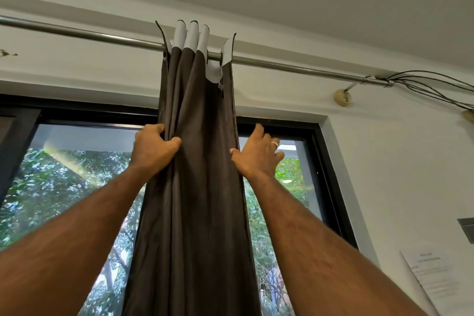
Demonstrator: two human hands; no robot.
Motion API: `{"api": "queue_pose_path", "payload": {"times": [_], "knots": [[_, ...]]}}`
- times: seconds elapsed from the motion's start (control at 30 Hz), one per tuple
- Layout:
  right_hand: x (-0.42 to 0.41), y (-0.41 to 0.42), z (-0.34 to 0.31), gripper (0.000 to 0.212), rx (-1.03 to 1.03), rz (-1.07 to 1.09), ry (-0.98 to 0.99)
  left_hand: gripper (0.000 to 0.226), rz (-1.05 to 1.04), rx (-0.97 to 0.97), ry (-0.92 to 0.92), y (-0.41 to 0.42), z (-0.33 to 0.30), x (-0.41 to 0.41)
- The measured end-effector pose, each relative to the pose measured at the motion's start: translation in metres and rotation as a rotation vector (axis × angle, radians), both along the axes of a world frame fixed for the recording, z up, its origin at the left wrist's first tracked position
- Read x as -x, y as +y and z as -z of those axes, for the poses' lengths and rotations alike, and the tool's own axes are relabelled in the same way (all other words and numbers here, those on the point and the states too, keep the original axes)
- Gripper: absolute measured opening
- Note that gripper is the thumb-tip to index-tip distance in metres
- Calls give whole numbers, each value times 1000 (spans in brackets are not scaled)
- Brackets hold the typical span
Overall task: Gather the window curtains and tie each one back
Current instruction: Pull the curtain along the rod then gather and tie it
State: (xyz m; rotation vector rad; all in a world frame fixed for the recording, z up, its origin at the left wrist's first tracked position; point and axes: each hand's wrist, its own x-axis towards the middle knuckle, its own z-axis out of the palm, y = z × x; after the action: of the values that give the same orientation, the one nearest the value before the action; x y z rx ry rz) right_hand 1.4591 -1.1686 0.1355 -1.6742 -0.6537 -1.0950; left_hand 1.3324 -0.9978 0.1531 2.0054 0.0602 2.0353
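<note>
One curtain [197, 161], one rod [282, 64], two hands, one window [77, 187], one posted paper [433, 277].

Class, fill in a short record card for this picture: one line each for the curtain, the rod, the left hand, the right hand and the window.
curtain: dark brown curtain, bunched into folds, hanging from the rod
rod: metal rod running across above the window
left hand: left hand grips the curtain's left edge, fingers curled round the folds
right hand: right hand open, fingers spread, thumb touching the right edge
window: dark-framed window, green trees outside
</note>
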Motion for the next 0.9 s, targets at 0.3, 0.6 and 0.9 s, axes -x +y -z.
{"api": "queue_pose_path", "payload": {"times": [0.3,0.6,0.9], "knots": [[18,38,18,18,-31,-203,-131,27,15,-42,27,11,0,3],[86,98,5,14,38,-505,-340,15,297,40,53,42,7,30],[48,91,78,26,13,-496,-237,30,243,115,47,33,66,12]]}}
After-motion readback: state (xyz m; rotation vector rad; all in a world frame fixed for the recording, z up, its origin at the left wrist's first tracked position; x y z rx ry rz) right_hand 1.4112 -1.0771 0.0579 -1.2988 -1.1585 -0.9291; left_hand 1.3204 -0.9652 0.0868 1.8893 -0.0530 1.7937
